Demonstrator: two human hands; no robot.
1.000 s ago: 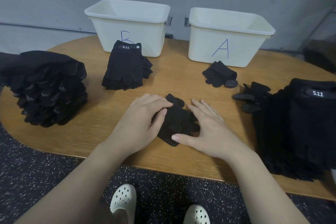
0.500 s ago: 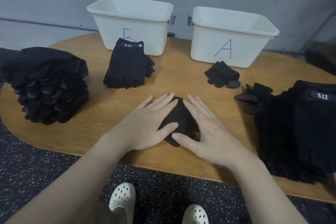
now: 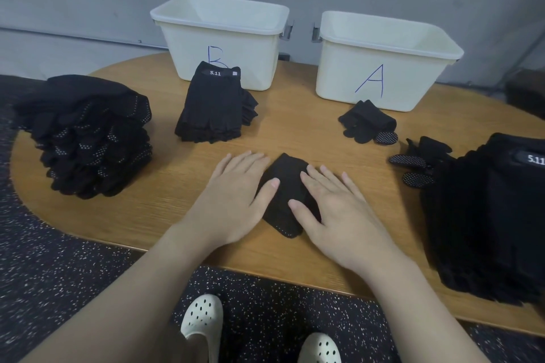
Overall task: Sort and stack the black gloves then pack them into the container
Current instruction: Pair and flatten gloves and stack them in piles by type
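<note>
Folded glove (image 3: 284, 186) under both hands: black, a row of pale dots along its near edge. Surface (image 3: 165, 215): light brown wood grain. Bin (image 3: 224, 47) beyond the left hand (image 3: 233, 200): cream-white, letter B in blue ink. Bin (image 3: 383, 68) beyond the right hand (image 3: 339, 206): cream-white, blue A. Stack (image 3: 213, 106) in front of bin B: black, white "5.11" on the top label. Pile (image 3: 85, 135) far left of the left hand: black with white dot grids. Pile (image 3: 486, 215) right of the right hand: black, white "5.11" label. Floor (image 3: 44, 274): dark, white-speckled. Shoes (image 3: 202, 318): cream-white, dark holes.
</note>
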